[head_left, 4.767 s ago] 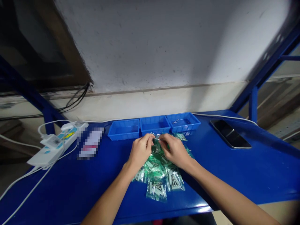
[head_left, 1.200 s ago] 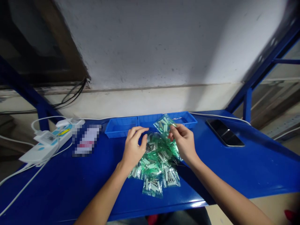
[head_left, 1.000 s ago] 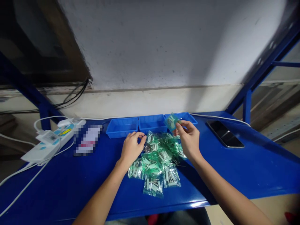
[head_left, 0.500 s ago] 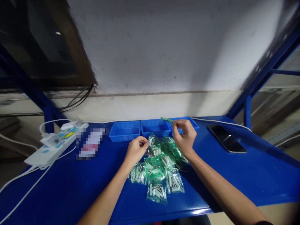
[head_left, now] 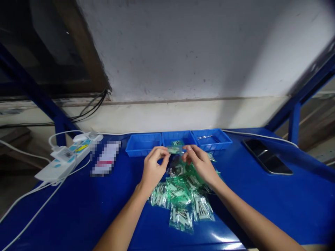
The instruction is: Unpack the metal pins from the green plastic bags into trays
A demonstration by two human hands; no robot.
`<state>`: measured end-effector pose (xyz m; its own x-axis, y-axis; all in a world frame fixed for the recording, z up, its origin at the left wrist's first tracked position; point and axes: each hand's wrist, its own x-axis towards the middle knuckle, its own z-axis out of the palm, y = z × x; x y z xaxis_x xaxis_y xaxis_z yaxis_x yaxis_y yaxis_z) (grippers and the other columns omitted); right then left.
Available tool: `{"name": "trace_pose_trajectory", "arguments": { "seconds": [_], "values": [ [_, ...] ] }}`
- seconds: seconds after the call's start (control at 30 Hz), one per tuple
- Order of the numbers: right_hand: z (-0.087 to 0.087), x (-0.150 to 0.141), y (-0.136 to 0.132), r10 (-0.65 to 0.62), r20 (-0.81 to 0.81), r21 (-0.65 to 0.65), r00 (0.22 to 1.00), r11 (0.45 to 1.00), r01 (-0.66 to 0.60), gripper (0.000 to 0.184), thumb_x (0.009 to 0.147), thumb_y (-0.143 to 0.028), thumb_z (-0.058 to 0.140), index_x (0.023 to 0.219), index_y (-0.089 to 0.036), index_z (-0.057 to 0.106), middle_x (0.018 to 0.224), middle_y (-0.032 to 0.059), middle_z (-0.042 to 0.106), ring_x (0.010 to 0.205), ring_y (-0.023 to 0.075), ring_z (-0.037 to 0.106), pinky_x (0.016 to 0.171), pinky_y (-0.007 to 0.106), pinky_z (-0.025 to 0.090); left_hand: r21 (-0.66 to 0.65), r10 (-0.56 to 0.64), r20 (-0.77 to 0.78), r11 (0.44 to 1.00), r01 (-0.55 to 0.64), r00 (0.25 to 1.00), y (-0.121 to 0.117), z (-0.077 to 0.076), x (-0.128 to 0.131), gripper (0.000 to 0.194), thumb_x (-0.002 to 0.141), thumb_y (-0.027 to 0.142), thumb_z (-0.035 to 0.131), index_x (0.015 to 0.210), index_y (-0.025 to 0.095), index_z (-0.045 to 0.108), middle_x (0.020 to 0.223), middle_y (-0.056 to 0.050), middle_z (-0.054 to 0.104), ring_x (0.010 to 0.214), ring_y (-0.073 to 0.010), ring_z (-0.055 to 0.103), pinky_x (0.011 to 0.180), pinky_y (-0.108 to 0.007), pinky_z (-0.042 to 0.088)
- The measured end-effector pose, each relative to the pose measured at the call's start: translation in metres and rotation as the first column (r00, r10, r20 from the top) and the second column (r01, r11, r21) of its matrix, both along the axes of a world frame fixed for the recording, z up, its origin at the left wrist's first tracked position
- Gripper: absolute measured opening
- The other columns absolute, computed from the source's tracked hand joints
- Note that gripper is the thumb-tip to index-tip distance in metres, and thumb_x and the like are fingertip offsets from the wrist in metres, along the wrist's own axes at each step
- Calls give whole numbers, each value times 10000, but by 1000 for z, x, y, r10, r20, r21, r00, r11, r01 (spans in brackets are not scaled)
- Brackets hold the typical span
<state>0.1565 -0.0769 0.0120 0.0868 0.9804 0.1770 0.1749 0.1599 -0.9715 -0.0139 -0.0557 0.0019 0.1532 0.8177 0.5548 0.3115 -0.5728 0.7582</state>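
My left hand (head_left: 157,164) pinches the left end of a small clear plastic packet (head_left: 175,150), held up just in front of the blue bins. At the packet's other end, my right hand (head_left: 197,160) has its fingers closed on the edge. Below both hands lies a pile of greenish see-through packets (head_left: 179,190) holding white plugs and metal screws. One packet (head_left: 177,143) rests in the middle blue bin (head_left: 167,135), partly hidden behind the held one.
The left blue bin (head_left: 143,140) and the right blue bin (head_left: 222,139), with a thin metal tool (head_left: 205,137) in it, flank the middle one. A black phone (head_left: 267,157) lies at the right. A white power strip (head_left: 57,167) with cables sits at the left.
My right hand has come down and left, and the green strip-like item no longer shows in it. A packet now shows in the middle bin. My left hand has lifted a packet off the pile.
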Motion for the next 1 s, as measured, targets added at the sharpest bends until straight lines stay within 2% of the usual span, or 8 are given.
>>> {"name": "trace_pose_trajectory", "arguments": {
  "seconds": [0.17,0.4,0.53,0.63,0.7,0.8,0.9,1.0],
  "values": [
    [-5,-6,2,-75,-234,-13,969,997,74,465,730,-434,653,1083,-187,477,623,-39,562,593,132,547,590,260,442,64,-100,-162,992,111,982,-5,0,1,87,834,165,531,789,192,600,1100,-81,552,995,-183,582,892,-364,481],
    [-5,2,-1,-179,2,223,984,959,174,207,802,-325,573,943,-177,603,778,40,625,698,165,582,650,302,457,-158,-113,-119,983,93,986,-7,4,6,172,844,321,546,888,203,663,1095,-88,538,926,-187,564,811,-352,473],
    [3,2,-11,-169,270,506,948,863,10,111,815,-168,517,827,-202,623,879,54,612,876,196,571,791,362,440,-546,-118,398,767,338,910,-3,7,7,444,878,513,416,901,129,638,803,-86,625,635,-129,565,545,-236,424],
    [3,0,-17,-235,436,603,869,793,-88,193,791,-117,497,869,-217,643,958,73,540,973,228,515,824,407,414,-603,-11,622,632,487,783,-2,6,8,385,816,482,554,911,117,630,766,-67,633,616,-112,571,542,-210,420],
    [2,-2,-19,-268,492,591,829,802,-91,226,769,-111,491,884,-224,650,987,80,499,1004,244,483,828,426,405,-591,10,618,665,457,786,-1,4,8,291,751,371,672,918,136,636,774,-39,632,642,-101,572,574,-197,428],
    [1,-3,-19,-245,520,500,818,864,-59,222,746,-145,508,903,-217,647,1045,89,488,1048,270,451,866,464,379,-492,-18,473,824,281,881,-1,3,6,220,755,290,675,935,169,640,762,-11,622,653,-97,564,600,-201,432],
    [5,-3,-15,-164,450,362,878,932,-12,177,796,-281,537,906,-200,649,1019,89,525,1022,267,476,881,458,372,-171,-63,180,981,94,982,-2,5,3,129,802,233,620,917,195,664,836,-25,628,739,-124,580,664,-238,453],
    [8,-2,-10,-67,268,208,961,978,10,280,860,-408,477,812,-182,635,836,50,563,830,201,537,777,356,420,164,-62,-90,983,76,994,-7,6,3,152,821,164,580,905,220,694,914,-44,620,849,-154,573,759,-289,463]
  ]
}}
